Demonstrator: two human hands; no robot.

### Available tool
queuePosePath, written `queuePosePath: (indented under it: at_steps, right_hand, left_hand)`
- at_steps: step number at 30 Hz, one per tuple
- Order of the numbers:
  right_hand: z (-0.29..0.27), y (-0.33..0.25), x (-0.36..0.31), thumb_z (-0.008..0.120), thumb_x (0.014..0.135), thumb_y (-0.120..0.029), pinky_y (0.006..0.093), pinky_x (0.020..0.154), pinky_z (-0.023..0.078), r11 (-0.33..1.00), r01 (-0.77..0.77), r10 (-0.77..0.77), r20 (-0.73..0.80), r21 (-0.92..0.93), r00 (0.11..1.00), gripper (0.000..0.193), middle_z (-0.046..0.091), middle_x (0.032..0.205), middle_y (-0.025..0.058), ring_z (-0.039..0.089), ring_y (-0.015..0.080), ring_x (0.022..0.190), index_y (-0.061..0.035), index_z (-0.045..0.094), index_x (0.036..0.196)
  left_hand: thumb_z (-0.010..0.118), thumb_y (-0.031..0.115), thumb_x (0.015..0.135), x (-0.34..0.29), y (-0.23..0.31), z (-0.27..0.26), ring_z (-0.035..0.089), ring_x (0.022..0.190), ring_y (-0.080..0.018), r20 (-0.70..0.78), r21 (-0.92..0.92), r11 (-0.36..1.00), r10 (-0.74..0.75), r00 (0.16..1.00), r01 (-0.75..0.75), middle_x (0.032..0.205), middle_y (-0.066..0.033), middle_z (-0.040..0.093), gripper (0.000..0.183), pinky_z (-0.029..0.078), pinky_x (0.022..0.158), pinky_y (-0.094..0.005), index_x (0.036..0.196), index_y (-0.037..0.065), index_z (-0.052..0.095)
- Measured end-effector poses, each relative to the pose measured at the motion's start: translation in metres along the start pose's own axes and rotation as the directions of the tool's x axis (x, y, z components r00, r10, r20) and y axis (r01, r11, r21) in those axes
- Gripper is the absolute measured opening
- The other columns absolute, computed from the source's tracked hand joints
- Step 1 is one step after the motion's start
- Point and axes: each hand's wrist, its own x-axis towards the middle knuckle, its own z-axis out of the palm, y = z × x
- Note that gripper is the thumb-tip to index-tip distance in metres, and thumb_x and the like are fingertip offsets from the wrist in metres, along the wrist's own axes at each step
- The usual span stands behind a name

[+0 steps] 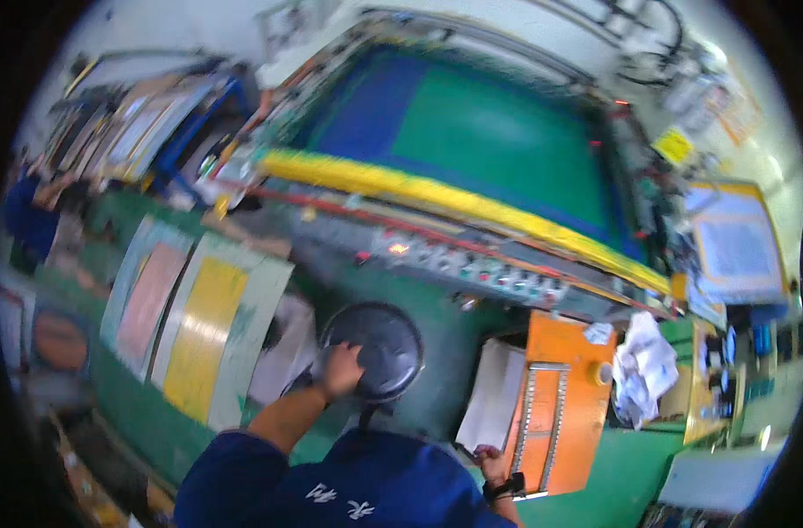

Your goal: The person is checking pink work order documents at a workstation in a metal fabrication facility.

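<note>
My left hand (343,373) reaches over a round black stool-like disc (385,339) that stands on the floor in front of me. Motion smears its fingers, and whether they touch the disc is unclear. Low on the right, my right hand (488,461), with a dark band on the wrist, is beside the near corner of a stack of white sheets (491,396). Its fingers look closed near a small dark edge; what they hold, if anything, I cannot make out. The sheets lie against an orange board (573,422) bearing a metal roller rail (526,421).
A large printing-type machine with a green-and-blue screen (498,123), a yellow bar (401,185) and a control panel (472,268) stands ahead. Boards with a yellow panel (206,330) stand left. A crumpled white cloth (645,365) lies right. Another person (33,216) works far left.
</note>
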Motion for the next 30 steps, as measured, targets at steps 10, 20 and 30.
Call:
queuePosePath:
  at_steps: [10,20,30]
  right_hand:
    - [-0.149,-0.235,0.086,0.064,0.085,-0.015,0.0247,0.065,0.049,0.823,0.104,-0.089,0.054,-0.558,0.995,0.019,0.065,0.085,0.0053,0.062,0.0133,0.075,-0.0013,0.063,0.098]
    - [-0.036,-0.425,0.113,0.061,0.083,-0.006,0.0302,0.067,0.050,0.479,0.670,-0.441,0.504,-0.567,0.743,0.013,0.065,0.085,0.0130,0.064,0.0197,0.072,-0.0017,0.065,0.095]
    - [-0.190,-0.588,0.162,0.055,0.088,-0.002,0.0335,0.092,0.044,0.043,0.641,-0.961,0.144,-0.766,0.236,0.021,0.060,0.107,0.0134,0.056,0.0223,0.101,0.0053,0.058,0.107]
  left_hand:
    - [0.062,0.028,0.079,0.080,0.151,0.115,0.057,0.103,-0.0349,0.317,-0.739,0.620,-0.024,0.948,0.263,0.113,-0.0169,0.060,0.040,0.046,0.091,-0.0439,0.113,0.008,0.061]
    - [0.052,0.021,0.090,0.080,0.280,-0.063,0.058,0.103,-0.0278,0.004,-0.593,-0.805,0.012,1.000,0.012,0.109,-0.0156,0.059,0.035,0.046,0.093,-0.0394,0.119,0.002,0.051]
    - [0.054,0.010,0.092,0.126,0.305,-0.152,0.064,0.082,-0.0176,-0.670,-0.731,0.070,-0.262,0.695,-0.678,0.087,-0.0090,0.065,0.018,0.054,0.076,-0.0320,0.106,0.000,0.059]
